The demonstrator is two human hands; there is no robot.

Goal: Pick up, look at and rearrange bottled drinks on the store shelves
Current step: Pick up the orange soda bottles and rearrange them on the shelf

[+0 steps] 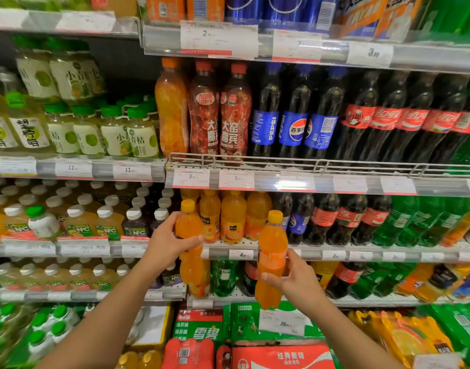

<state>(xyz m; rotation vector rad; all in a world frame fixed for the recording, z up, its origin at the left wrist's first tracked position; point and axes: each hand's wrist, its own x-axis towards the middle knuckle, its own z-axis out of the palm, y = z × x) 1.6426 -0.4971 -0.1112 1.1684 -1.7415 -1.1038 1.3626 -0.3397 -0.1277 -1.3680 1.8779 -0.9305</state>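
Left hand [168,245]: fingers wrapped around an orange soda bottle [189,235], yellow cap, full, held before the shelf edge [335,253]. Right hand [295,282]: gripping a second orange soda bottle [271,258], same cap and fill, upright, just right of the first. Shelf behind: orange soda row [232,218], Pepsi bottles [297,221], Coca-Cola bottles [345,218], green soda bottles [414,219].

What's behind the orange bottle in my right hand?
Behind the orange bottle in the right hand: a shelf edge with price tags and, higher up, a Pepsi bottle. Whatever is directly behind the bottle is covered.
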